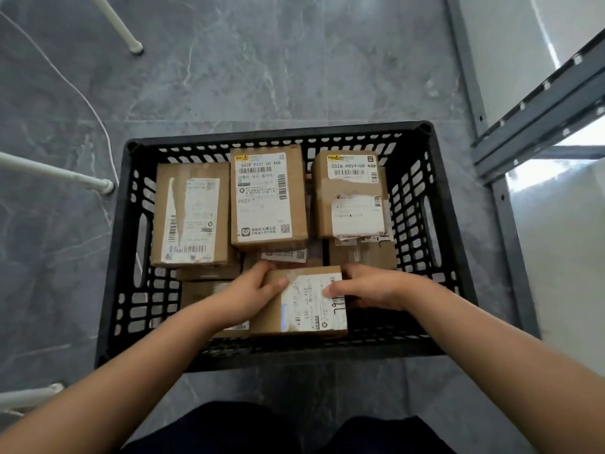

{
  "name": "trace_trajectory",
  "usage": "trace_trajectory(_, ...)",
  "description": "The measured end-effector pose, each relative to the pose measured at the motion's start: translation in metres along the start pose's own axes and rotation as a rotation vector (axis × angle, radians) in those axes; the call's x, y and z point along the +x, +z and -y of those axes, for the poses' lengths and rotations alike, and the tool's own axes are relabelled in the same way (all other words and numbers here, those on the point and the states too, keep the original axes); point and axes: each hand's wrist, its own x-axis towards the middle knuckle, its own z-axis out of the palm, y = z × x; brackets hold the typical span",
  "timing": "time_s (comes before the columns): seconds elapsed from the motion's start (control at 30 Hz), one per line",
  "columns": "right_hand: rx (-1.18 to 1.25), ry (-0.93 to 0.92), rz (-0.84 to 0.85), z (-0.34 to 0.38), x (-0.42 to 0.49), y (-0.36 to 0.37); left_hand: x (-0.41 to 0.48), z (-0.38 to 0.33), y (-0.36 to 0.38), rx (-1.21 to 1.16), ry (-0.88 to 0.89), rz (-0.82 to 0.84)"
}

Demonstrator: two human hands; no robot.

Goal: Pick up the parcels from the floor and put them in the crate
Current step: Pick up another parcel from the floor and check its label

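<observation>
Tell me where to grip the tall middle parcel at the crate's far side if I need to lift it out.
Grip the middle parcel by its two long side faces, coming straight down from above. It lies flat, label up, standing proud of its neighbours, so those edges are exposed.

Soft, even daylight fills the scene, brightest at the right, where the pale wall panel [510,44] and the gap under the grey metal shelf frame [537,103] blow out to white glare. The grey marble-patterned floor [262,60] shows faint sheen. Shadows are weak. Wide-angle distortion bends edges; fine label print is smeared.
</observation>
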Motion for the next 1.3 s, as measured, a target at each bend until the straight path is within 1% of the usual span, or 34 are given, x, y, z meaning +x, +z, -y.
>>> trace_trajectory(0.07, -0.197, -0.012, -0.026, 0.001, -0.006, 0.003, 0.001, 0.003, 0.007, 0.108, 0.037, -0.006)
trace_trajectory(0.13, -0.337, -0.054, -0.107, 0.001, -0.008, 0.007, 0.000, 0.005, 0.014, 0.186, 0.086, 0.001)
trace_trajectory(0.2, -0.325, -0.064, -0.150, -0.003, -0.008, 0.010, 0.000, 0.007, 0.015, 0.248, 0.095, -0.026)
trace_trajectory(0.3, -0.351, -0.059, -0.185, -0.003, -0.005, 0.013, 0.000, 0.007, 0.009, 0.378, 0.068, -0.199)
trace_trajectory(0.37, -0.375, -0.059, -0.217, -0.002, -0.002, 0.016, 0.001, 0.006, 0.004, 0.476, 0.052, -0.271)
trace_trajectory(0.6, -0.264, 0.069, -0.325, 0.003, 0.002, 0.024, 0.008, 0.006, 0.010, 0.564, 0.010, -0.303)
trace_trajectory(0.67, -0.306, 0.092, -0.356, 0.003, 0.008, 0.028, 0.011, 0.006, 0.012, 0.601, -0.011, -0.312)
trace_trajectory(0.77, -0.379, 0.122, -0.474, 0.000, 0.021, 0.036, 0.015, 0.003, 0.014, 0.724, -0.025, -0.306)
trace_trajectory(0.83, -0.396, 0.133, -0.515, -0.002, 0.025, 0.039, 0.017, 0.002, 0.015, 0.749, -0.028, -0.301)
trace_trajectory(0.93, -0.352, 0.156, -0.502, -0.001, 0.025, 0.041, 0.018, 0.004, 0.014, 0.751, -0.035, -0.297)
trace_trajectory(1.07, -0.215, 0.217, -0.399, -0.006, 0.026, 0.041, 0.019, 0.008, 0.013, 0.716, -0.031, -0.293)
trace_trajectory(1.2, -0.084, 0.194, -0.321, -0.009, 0.030, 0.032, 0.020, 0.009, 0.015, 0.696, -0.031, -0.269)
trace_trajectory(1.3, -0.090, 0.178, -0.274, -0.010, 0.030, 0.029, 0.022, 0.009, 0.016, 0.711, -0.045, -0.262)
